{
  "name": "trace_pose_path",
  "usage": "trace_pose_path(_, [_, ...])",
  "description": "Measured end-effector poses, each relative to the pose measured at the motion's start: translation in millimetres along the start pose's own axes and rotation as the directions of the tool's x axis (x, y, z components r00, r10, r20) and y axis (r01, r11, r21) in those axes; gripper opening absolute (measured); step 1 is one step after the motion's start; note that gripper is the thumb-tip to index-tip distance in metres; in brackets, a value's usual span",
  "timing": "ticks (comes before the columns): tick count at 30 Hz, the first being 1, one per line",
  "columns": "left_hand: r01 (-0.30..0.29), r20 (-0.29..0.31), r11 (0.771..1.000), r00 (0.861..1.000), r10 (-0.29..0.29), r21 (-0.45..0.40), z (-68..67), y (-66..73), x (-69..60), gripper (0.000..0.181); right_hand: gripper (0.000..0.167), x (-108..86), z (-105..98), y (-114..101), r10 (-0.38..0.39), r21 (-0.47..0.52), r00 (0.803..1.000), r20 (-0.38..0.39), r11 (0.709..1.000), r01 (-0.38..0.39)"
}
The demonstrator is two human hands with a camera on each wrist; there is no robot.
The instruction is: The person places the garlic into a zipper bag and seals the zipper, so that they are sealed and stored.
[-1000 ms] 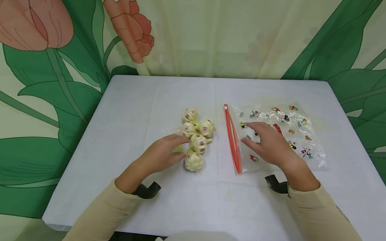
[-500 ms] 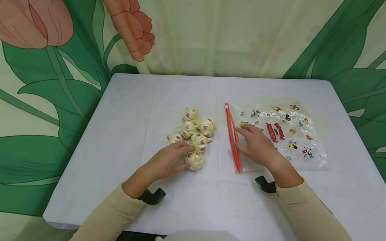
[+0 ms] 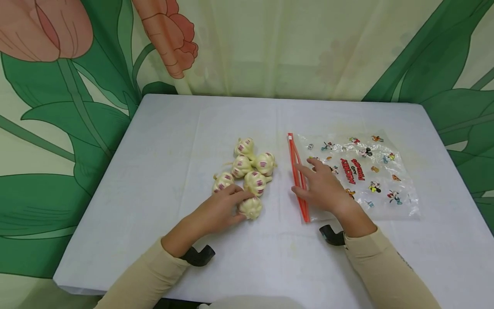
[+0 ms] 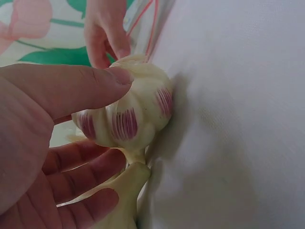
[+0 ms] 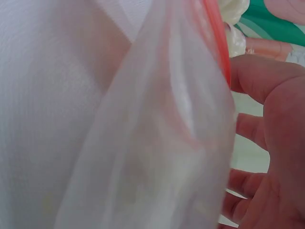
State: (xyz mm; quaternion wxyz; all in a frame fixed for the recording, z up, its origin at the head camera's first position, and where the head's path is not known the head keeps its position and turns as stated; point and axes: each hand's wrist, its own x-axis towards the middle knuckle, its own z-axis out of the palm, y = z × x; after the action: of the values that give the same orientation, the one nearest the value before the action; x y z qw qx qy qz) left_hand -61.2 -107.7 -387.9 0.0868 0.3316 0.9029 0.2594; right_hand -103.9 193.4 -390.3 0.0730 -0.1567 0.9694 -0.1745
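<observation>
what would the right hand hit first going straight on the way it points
Probably the red strip on the bag, right by the fingertips of the right hand, though depth is unclear; beyond it, a garlic bulb looks next.

Person in beige clothing; the left sleeve [image 3: 144, 277] and right sleeve [image 3: 386, 270] are long, the right bearing a thin dark marking, too small to read; a bent, stubby black piece juts from each cuff, left piece [image 3: 199, 256] and right piece [image 3: 332, 235] alike.
</observation>
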Motion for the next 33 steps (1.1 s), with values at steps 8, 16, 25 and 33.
trace_pose_path(8, [0.037, 0.031, 0.999, 0.999, -0.037, 0.013, 2.5, 1.5, 0.5, 0.056, 0.053, 1.6, 4, 2, 0.011, 0.014, 1.0, -0.002, 1.0, -0.011])
trace_pose_path(16, [0.046, 0.03, 0.999, 0.998, -0.046, 0.003, 3.1, 1.4, 0.3, 0.056, 0.05, 4.1, 3, 4, 0.028, 0.074, 1.0, -0.007, 0.997, -0.027])
trace_pose_path(25, [0.051, 0.012, 0.999, 0.999, -0.051, -0.012, 4.4, 0.1, -0.2, 0.055, 0.05, 4.4, -1, 9, 0.085, 0.158, 0.996, 0.0, 0.984, -0.084])
trace_pose_path(33, [0.041, -0.006, 0.999, 0.999, -0.042, -0.003, 8.9, -3.0, 0.4, 0.054, 0.05, -1.5, -7, 10, 0.092, 0.158, 0.992, -0.09, 0.984, -0.077])
